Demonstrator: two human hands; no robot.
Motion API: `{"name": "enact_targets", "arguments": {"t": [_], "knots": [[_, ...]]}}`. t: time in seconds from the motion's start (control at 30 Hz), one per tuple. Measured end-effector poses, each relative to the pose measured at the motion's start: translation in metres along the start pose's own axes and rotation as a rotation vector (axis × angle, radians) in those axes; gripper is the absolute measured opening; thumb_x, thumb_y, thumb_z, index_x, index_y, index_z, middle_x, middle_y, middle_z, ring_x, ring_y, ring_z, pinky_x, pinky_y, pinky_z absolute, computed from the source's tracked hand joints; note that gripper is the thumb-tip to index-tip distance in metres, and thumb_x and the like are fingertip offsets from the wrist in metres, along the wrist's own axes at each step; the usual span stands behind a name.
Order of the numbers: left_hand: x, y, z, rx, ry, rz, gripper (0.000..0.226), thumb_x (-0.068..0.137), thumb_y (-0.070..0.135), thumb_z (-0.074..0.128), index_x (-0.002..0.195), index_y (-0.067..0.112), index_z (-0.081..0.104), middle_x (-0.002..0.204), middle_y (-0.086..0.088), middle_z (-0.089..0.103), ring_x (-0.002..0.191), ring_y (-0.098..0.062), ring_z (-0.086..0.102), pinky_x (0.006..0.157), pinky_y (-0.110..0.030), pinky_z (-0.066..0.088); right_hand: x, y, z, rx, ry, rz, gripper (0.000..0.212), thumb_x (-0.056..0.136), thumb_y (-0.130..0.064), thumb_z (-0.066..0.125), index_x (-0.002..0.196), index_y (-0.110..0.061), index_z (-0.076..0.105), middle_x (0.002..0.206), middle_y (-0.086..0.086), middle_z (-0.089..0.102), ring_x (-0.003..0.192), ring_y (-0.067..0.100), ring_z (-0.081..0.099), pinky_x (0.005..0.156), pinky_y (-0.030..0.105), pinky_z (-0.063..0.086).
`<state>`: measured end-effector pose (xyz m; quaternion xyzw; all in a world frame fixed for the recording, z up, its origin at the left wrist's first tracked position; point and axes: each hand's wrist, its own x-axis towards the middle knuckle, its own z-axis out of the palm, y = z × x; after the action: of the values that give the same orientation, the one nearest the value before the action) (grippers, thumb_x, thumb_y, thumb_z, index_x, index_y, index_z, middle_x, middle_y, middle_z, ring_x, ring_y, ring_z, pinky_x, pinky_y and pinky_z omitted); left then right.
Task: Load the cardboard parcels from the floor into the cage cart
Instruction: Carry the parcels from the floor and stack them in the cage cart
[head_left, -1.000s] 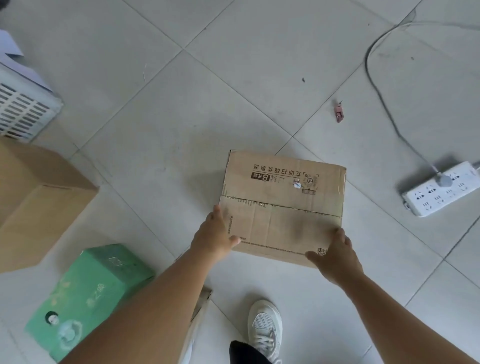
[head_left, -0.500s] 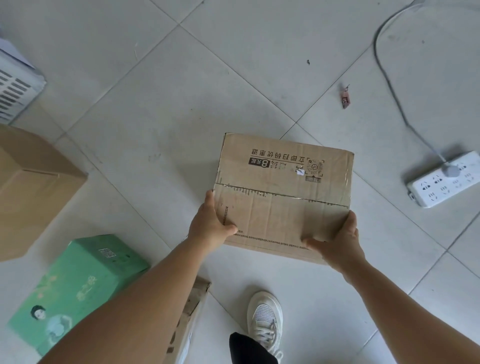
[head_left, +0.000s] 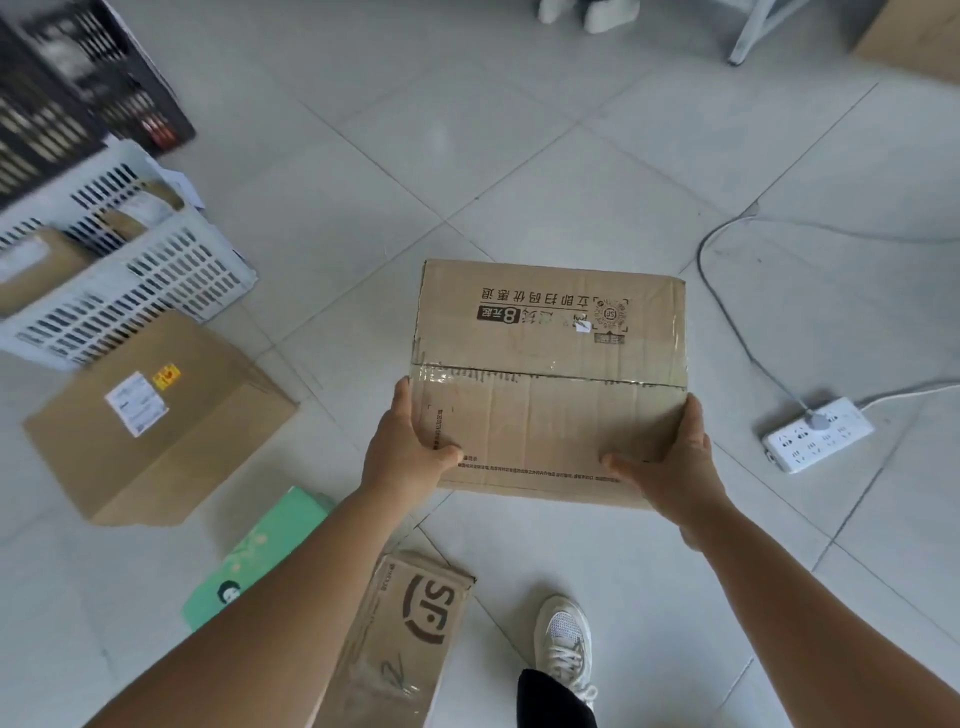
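Observation:
A taped brown cardboard parcel (head_left: 550, 364) with black printed text is held above the tiled floor in the middle of the view. My left hand (head_left: 405, 447) grips its near left corner, thumb on top. My right hand (head_left: 670, 462) grips the near right corner the same way. A larger cardboard parcel (head_left: 156, 415) with a white label lies on the floor at the left. A flat SF-printed parcel (head_left: 405, 639) lies near my foot, beside a green box (head_left: 260, 551) partly hidden by my left forearm.
A white slotted crate (head_left: 130, 280) holding parcels stands at the far left, with a dark crate (head_left: 67, 93) behind it. A white power strip (head_left: 818, 434) and its cable (head_left: 727, 322) lie on the floor at the right. My white shoe (head_left: 563, 644) is at the bottom.
The parcel has risen off the floor and looks larger. The view has tilted up, bringing the crates, the labelled parcel's top and the SF parcel into sight.

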<state>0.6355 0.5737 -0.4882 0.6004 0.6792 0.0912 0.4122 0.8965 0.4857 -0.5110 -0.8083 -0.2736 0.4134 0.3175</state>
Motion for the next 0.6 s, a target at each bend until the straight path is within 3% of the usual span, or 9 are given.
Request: {"name": "enact_targets", "arguments": {"t": [0.13,0.23,0.33,0.43,0.6], "knots": [[-0.076,0.016,-0.079,-0.080,0.088,0.042,0.088,0.075,0.016,0.077,0.144,0.027,0.024,0.120,0.008,0.052,0.110,-0.018,0.055,0.084,-0.031,0.046,-0.076,-0.060,-0.007,0.029,-0.010,-0.106,0.110,0.065,-0.023,0.085,0.148,-0.037,0.015,0.138,-0.002,0.034,0.113,0.022,0.044,0.075,0.035,0.050],[-0.133,0.021,-0.136,-0.138,0.153,0.060,0.090,0.077,0.013,0.075,0.148,0.025,0.021,0.125,0.004,0.049,0.114,-0.022,0.053,0.085,-0.029,0.042,-0.135,-0.103,-0.010,0.045,-0.034,-0.162,0.119,0.052,-0.035,0.085,0.148,-0.040,0.014,0.138,-0.004,0.035,0.122,0.025,0.044,0.088,0.045,0.054],[-0.186,0.021,-0.191,-0.213,0.221,0.058,0.100,0.077,0.016,0.075,0.152,0.031,0.011,0.143,-0.001,0.045,0.127,-0.024,0.049,0.100,-0.036,0.042,-0.191,-0.144,-0.013,0.068,-0.066,-0.235,0.116,0.060,-0.028,0.087,0.148,-0.040,0.013,0.138,-0.005,0.033,0.124,0.024,0.041,0.090,0.045,0.053],[-0.237,0.016,-0.237,-0.306,0.294,0.049,0.101,0.078,0.014,0.074,0.153,0.033,0.009,0.145,0.000,0.045,0.129,-0.020,0.047,0.101,-0.032,0.039,-0.238,-0.183,-0.010,0.043,-0.104,-0.310,0.112,0.063,-0.025,0.087,0.147,-0.039,0.015,0.136,-0.005,0.031,0.121,0.022,0.037,0.092,0.047,0.052],[-0.314,0.004,-0.297,-0.372,0.435,-0.011,0.099,0.076,0.017,0.077,0.152,0.035,0.016,0.140,0.005,0.048,0.126,-0.021,0.050,0.107,-0.040,0.040,-0.304,-0.242,0.003,-0.046,-0.174,-0.402,0.125,0.039,-0.049,0.079,0.143,-0.048,0.010,0.136,-0.005,0.034,0.124,0.030,0.041,0.096,0.054,0.048]]}}
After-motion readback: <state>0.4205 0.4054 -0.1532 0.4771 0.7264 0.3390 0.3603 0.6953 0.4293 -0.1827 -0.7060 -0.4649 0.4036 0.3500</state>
